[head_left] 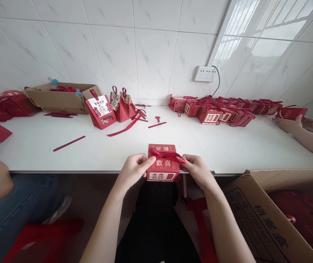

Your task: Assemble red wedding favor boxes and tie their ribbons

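Observation:
A small red gift box (163,168) with white and gold characters rests at the table's front edge, directly before me. A dark red ribbon (165,155) is tied in a bow across its top. My left hand (135,167) is closed at the box's left side, its thumb and finger pinching at the left loop of the ribbon. At the right side, my right hand (197,168) pinches the ribbon's other end between thumb and fingers. The undersides of the box and some fingertips are hidden.
Red triangular boxes (101,111) and loose ribbons (127,126) lie beyond. Many ribboned boxes (210,115) stand at back right. A cardboard tray (57,100) sits back left, a large carton (257,215) lower right. Another person's hands (292,124) hold a red box at far right.

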Action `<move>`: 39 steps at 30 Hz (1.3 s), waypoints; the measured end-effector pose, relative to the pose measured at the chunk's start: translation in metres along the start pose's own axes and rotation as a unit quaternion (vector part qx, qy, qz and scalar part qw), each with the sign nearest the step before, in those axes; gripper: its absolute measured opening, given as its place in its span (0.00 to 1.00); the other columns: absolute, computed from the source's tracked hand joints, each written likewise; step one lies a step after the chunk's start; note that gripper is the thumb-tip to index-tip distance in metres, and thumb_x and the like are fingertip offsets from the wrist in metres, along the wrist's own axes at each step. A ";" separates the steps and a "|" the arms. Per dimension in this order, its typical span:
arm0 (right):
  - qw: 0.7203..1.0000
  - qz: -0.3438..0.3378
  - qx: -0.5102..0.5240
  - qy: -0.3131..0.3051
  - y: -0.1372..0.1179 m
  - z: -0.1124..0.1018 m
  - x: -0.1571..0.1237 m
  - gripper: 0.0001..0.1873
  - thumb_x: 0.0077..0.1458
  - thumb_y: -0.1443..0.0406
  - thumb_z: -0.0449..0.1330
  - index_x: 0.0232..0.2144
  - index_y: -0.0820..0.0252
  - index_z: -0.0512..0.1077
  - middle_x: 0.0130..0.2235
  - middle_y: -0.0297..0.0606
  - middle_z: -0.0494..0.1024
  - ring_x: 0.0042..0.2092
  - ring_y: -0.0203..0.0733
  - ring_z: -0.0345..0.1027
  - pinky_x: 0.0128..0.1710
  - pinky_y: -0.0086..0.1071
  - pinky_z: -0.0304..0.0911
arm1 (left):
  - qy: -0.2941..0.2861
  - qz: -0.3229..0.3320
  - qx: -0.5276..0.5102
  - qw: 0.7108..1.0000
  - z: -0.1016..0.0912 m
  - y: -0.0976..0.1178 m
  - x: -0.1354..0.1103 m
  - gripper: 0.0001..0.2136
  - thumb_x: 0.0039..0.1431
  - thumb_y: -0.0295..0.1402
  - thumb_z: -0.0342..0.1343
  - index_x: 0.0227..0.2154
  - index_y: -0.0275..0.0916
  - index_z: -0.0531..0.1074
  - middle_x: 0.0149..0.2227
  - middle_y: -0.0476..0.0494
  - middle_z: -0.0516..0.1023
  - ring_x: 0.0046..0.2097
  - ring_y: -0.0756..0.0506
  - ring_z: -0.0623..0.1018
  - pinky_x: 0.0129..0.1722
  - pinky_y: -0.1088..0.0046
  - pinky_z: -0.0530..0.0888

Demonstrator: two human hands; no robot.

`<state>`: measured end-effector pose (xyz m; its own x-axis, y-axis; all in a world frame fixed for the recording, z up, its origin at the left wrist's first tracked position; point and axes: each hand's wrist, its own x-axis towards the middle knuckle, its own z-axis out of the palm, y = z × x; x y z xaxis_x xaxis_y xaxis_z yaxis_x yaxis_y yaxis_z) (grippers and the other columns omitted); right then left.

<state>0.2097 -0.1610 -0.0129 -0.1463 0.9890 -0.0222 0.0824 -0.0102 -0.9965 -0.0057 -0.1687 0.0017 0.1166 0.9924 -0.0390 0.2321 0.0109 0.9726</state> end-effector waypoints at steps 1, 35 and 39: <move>0.999 -0.002 0.049 -0.019 0.001 -0.001 0.001 0.27 0.44 0.49 0.63 0.14 0.60 0.58 0.17 0.26 0.58 0.21 0.29 0.48 0.23 0.26 0.49 | -0.022 0.003 -0.053 0.998 -0.002 -0.002 0.004 0.22 0.49 0.46 0.58 0.15 0.39 0.54 0.16 0.54 0.58 0.19 0.52 0.62 0.20 0.76 0.59; 0.876 -0.015 0.435 0.208 0.017 -0.063 0.011 0.19 0.41 0.67 0.66 0.15 0.58 0.56 0.13 0.20 0.56 0.21 0.29 0.61 0.45 0.50 0.72 | 0.256 -0.072 -0.432 0.862 -0.076 -0.048 0.020 0.11 0.41 0.28 0.64 0.16 0.39 0.64 0.12 0.58 0.55 0.18 0.55 0.62 0.22 0.75 0.71; 0.888 -0.029 0.409 0.210 0.014 -0.068 0.011 0.20 0.41 0.66 0.66 0.15 0.58 0.56 0.13 0.20 0.56 0.21 0.29 0.61 0.45 0.50 0.73 | 0.244 -0.060 -0.405 0.879 -0.079 -0.048 0.019 0.15 0.41 0.29 0.65 0.13 0.38 0.61 0.13 0.57 0.55 0.18 0.55 0.63 0.22 0.76 0.71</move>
<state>0.2767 -0.1407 -0.0215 0.2672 0.9576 -0.1076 -0.6811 0.1087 -0.7240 -0.0913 -0.1408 -0.0271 -0.3362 0.9101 -0.2421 -0.5727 0.0066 0.8198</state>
